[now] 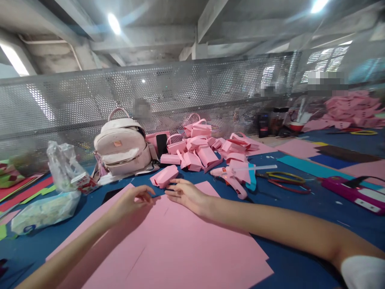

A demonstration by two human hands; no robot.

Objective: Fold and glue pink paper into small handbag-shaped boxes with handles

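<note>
Large pink sheets lie in front of me on the blue table. My left hand hovers at their far edge, fingers curled loosely and apart, holding nothing. To its right, my right hand is spread, its fingers pointing left, with nothing held. Just beyond both hands sits a small folded pink paper box; neither hand clearly grips it. A pile of similar pink paper pieces with handles is behind. A pink glue gun lies to the right of my right hand.
A pale backpack and plastic bags stand at the left. At right are scissors, a magenta device, coloured sheets and another pink pile. A perforated metal screen runs behind.
</note>
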